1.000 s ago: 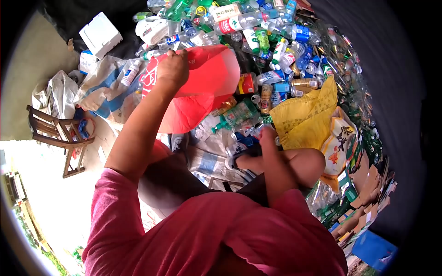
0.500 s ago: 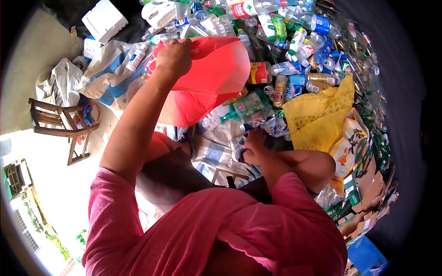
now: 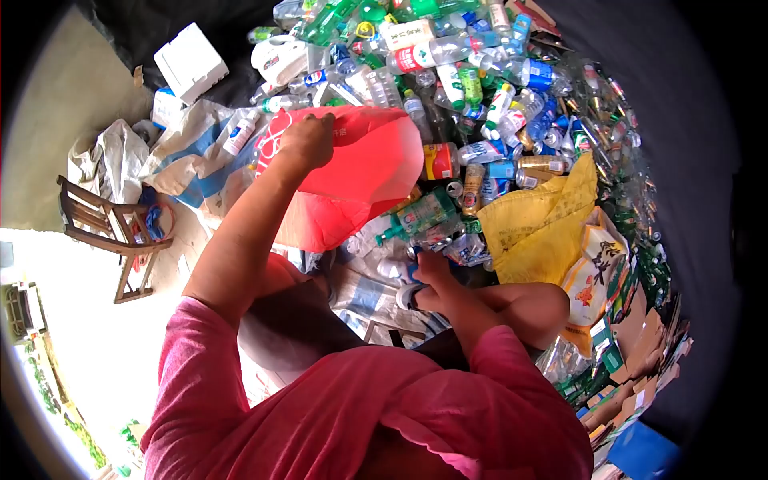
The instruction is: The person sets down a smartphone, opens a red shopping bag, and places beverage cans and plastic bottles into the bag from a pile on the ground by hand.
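My left hand (image 3: pixel 309 142) is closed on the upper part of a red plastic bag (image 3: pixel 364 164), raised in front of me. The bag hangs spread out, with white drawstring or print along its left side. Low between my legs, my right hand (image 3: pixel 433 269) has its fingers curled beside a small white and blue thing (image 3: pixel 394 269). What that hand grips is partly hidden by the fingers. Just beyond it lies a green-tinted plastic bottle (image 3: pixel 426 213).
A large heap of plastic bottles and cans (image 3: pixel 480 88) spreads ahead. On the right are a yellow sack (image 3: pixel 532 228), a white printed bag (image 3: pixel 592 276) and flattened cardboard (image 3: pixel 636 340). On the left stand a small wooden chair (image 3: pixel 120 232) and a white box (image 3: pixel 190 62).
My view has tilted up, so the whole scene sits lower and more of the heap shows. My left hand keeps its hold on the red bag. The white and blue thing shows more beside my right hand.
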### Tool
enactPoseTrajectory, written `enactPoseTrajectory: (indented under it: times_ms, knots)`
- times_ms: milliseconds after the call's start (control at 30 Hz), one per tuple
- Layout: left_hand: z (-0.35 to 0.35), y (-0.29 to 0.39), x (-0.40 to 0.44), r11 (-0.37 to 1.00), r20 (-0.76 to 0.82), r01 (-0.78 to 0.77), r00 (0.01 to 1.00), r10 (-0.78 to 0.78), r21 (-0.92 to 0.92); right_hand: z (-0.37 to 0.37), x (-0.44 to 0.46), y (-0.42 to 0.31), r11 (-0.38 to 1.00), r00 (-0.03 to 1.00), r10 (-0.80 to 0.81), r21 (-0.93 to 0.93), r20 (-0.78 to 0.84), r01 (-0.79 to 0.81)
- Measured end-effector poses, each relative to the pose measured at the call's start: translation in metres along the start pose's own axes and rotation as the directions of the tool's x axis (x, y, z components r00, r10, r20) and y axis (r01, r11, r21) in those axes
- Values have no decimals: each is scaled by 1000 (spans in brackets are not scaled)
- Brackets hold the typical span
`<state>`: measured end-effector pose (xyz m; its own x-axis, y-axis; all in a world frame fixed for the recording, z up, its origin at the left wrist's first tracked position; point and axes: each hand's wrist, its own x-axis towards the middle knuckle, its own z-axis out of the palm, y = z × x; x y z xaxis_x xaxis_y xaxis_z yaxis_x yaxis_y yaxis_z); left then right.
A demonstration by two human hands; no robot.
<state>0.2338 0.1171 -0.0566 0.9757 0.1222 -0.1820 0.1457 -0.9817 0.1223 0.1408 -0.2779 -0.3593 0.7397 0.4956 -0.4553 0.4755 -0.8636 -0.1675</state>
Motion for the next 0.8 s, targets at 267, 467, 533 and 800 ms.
enactPoseTrajectory:
  times_ms: [267, 467, 533, 800]
  knots:
    - [4, -22, -5, 995, 21, -59, 998, 61, -83, 25, -47, -13, 973, 980, -190, 121, -61, 196]
    - [-14, -55, -30, 995, -95, -77, 993, 71, -60, 53, -24, -43, 983, 985, -167, -80, -39, 163]
    - [-17, -57, -33, 998, -158, -44, 987, 36, -50, 54, -22, -47, 966, 970, -243, -103, -25, 239]
    - [-16, -55, -16, 998, -91, 8, 996, -14, -66, 54, -4, -55, 974, 972, -224, -28, 66, 226]
